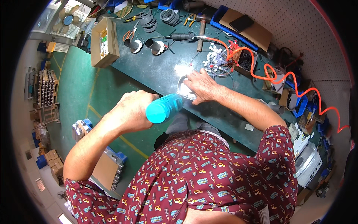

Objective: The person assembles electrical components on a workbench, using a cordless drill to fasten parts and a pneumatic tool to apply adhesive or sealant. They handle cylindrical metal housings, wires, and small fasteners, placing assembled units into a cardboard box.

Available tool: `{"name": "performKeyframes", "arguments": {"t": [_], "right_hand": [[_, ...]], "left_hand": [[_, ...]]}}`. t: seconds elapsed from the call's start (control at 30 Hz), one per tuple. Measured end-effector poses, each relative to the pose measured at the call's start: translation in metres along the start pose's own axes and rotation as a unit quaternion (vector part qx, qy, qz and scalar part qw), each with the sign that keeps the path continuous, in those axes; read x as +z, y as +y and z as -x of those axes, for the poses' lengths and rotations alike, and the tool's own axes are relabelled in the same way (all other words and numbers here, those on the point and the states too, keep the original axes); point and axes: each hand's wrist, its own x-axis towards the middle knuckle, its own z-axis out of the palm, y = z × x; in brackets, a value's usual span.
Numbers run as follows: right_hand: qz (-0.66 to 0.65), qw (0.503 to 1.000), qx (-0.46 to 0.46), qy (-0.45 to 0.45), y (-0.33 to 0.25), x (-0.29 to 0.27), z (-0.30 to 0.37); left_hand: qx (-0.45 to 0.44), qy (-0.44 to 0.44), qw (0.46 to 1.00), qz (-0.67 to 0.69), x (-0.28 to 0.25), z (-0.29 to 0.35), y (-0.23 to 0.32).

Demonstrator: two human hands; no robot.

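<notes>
My left hand (136,108) is closed around a teal power tool (164,108) with a rounded barrel. Its front end points at a white round part (183,89) on the bench's near edge. My right hand (203,86) grips that part from the right, fingers curled over its top. Glare and my fingers hide much of it, and I cannot make out the tool's tip. Farther back stand two dark tubes with white bases, a left tube (133,45) and a right tube (154,46).
On the green workbench (141,71) lie a hammer (201,33), a black inline tool (181,36) with a coiled orange hose (270,74), and a heap of white-tipped wires (218,59). An open cardboard box (104,44) stands at the left end; blue bins (235,30) line the back.
</notes>
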Motion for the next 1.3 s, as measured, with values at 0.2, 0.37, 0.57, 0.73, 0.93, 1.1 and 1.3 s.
{"name": "performKeyframes", "arguments": {"t": [0.2,0.37,0.57,0.73,0.93,1.1,1.3], "right_hand": [[0.011,1.0,-0.003,0.027,-0.002,0.0,0.001],[0.0,1.0,-0.001,0.004,-0.002,0.0,0.0],[-0.236,0.957,0.097,0.14,0.019,0.006,0.0],[-0.6,0.7,0.298,0.247,0.036,-0.01,0.034],[-0.689,0.584,0.315,0.292,0.013,-0.01,0.078],[-0.701,0.592,0.305,0.256,-0.006,0.001,0.078],[-0.811,0.503,0.23,0.191,-0.015,0.006,0.075]], "left_hand": [[-0.029,-0.016,0.999,-0.013,-0.002,-0.007,0.009],[-0.019,-0.001,0.999,-0.026,0.005,-0.003,0.011],[0.005,0.04,0.998,0.052,0.004,0.015,0.006],[0.067,0.14,0.959,0.237,0.028,0.039,-0.018],[-0.027,0.164,0.894,0.417,0.093,0.06,-0.055],[-0.023,0.143,0.804,0.577,0.116,0.06,-0.059],[-0.009,0.142,0.776,0.615,0.119,0.055,-0.063]]}}
